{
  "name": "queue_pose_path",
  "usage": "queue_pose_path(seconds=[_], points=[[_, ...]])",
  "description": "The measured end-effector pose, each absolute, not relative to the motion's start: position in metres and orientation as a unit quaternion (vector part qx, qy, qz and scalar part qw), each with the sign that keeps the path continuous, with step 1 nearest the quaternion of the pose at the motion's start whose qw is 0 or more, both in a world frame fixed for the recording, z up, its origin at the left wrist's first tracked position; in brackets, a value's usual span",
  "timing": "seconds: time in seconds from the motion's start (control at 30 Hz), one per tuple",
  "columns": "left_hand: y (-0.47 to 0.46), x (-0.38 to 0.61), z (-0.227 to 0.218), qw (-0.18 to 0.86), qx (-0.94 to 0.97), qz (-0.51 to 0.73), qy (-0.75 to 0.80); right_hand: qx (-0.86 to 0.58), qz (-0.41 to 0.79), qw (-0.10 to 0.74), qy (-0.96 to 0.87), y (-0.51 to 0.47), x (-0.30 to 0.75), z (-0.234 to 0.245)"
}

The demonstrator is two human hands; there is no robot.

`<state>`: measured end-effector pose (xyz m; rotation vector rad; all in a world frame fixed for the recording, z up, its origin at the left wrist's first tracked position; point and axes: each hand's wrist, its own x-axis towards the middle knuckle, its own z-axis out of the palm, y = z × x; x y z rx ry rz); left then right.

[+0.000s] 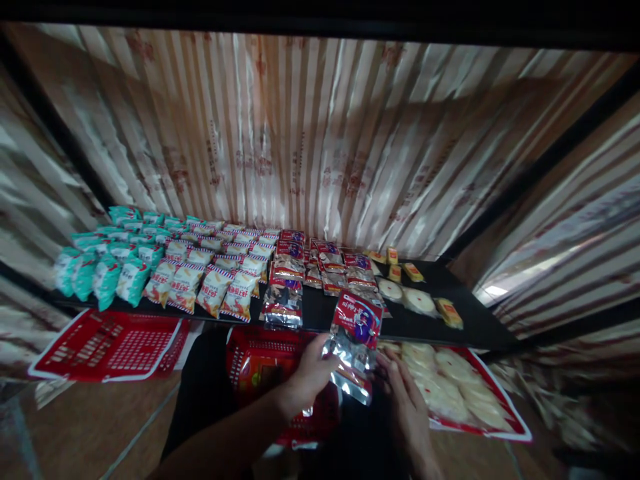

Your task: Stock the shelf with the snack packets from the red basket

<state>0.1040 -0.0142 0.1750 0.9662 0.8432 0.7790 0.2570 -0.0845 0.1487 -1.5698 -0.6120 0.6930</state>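
Observation:
In the middle of the head view, a red and silver foil snack packet (354, 333) is held up in front of the black shelf's edge. My left hand (313, 373) grips its lower left side, with the thumb across the silver part. At the packet's lower right edge, the fingers of my right hand (403, 393) close on it, partly hidden in dim light. Matching red foil packets (289, 303) lie in rows on the shelf just behind. Between my arms sits a red basket (240, 340) with orange-red packages inside.
On the black shelf (483, 330) stand teal bags (106, 280) at left, white and orange chip bags (215, 293), round pale packs (419, 301) and small yellow packs (450, 313). Below are an overturned-looking red basket (135, 343) and another holding pale flat packs (450, 387). Striped curtain (310, 133) hangs behind.

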Motion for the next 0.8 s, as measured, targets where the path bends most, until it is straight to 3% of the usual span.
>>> queue_pose_path(seconds=[0.17, 0.37, 0.8], points=[[-0.005, 0.094, 0.184, 0.713, 0.453, 0.383, 0.374, -0.647, 0.348, 0.608, -0.300, -0.043, 0.240, 0.156], [0.033, 0.078, 0.177, 0.561, 0.511, 0.457, 0.464, -0.596, 0.357, 0.620, -0.363, 0.018, 0.219, 0.162], [0.109, 0.035, 0.168, 0.279, 0.623, 0.472, 0.558, -0.675, 0.172, 0.469, -0.544, 0.116, 0.186, 0.166]])
